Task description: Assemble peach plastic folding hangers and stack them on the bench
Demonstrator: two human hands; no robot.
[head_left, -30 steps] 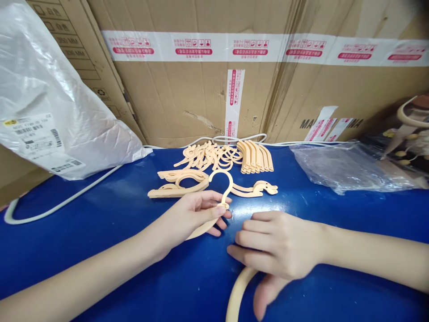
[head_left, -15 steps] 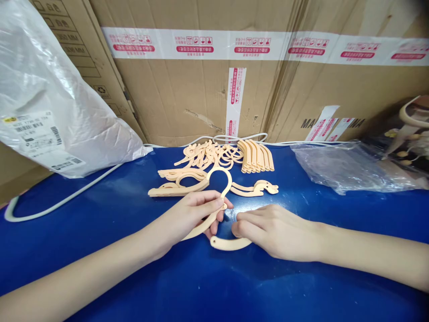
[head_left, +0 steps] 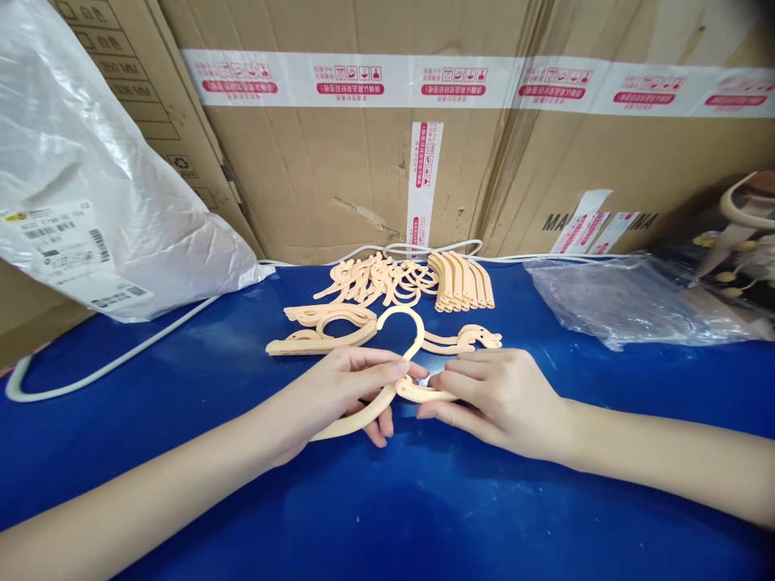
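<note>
Between its thumb and fingers my left hand (head_left: 357, 383) grips a cream plastic hanger hook (head_left: 417, 327), joined to a curved hanger arm (head_left: 348, 424) that slopes down to the left. My right hand (head_left: 500, 399) is closed around a second curved hanger arm (head_left: 417, 392). The end of this arm with a hole meets the base of the hook beside my left fingertips; whether it is fastened there I cannot tell. Behind my hands lie folded hanger pieces (head_left: 320, 347) on the left and a duck-shaped piece (head_left: 478, 336) on the right, partly hidden by my right hand.
A pile of loose hooks (head_left: 369, 278) and a neat stack of hanger arms (head_left: 463, 282) lie farther back on the blue table (head_left: 387, 516). Cardboard boxes (head_left: 339, 161) stand behind. A white bag (head_left: 121, 194), a cable (head_left: 115, 363) and clear plastic wrap (head_left: 630, 303) lie around.
My right hand has raised its hanger arm from near the table and brought its end up to the hook's base. The left hand still holds the hook, now turned slightly.
</note>
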